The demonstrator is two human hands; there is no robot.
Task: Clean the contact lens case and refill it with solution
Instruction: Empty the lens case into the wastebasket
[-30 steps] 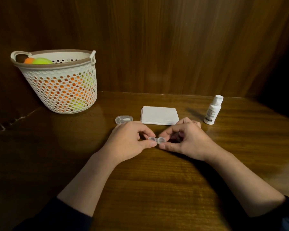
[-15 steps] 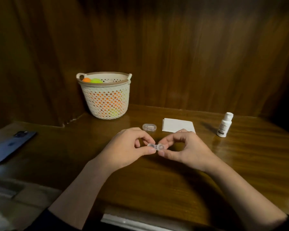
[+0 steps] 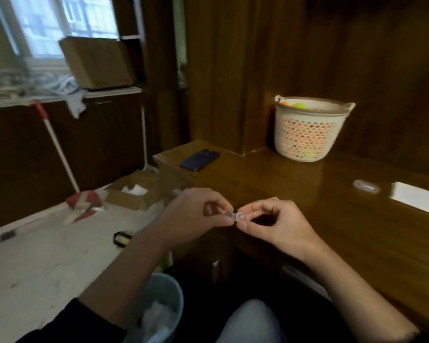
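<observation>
The clear contact lens case (image 3: 235, 215), small, rigid, judged light and likely slippery, is pinched between left hand (image 3: 193, 216) and right hand (image 3: 280, 225), one end each, off the desk edge; best gripped by its rims.

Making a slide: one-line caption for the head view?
Both hands, left hand and right hand, pinch a clear lens case beside the desk, above a bin.

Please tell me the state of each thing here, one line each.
lens case: held off the desk, pinched at both ends
left hand: pinching the case
right hand: pinching the case
phone: lying flat on desk
waste bin: lined, on floor
</observation>
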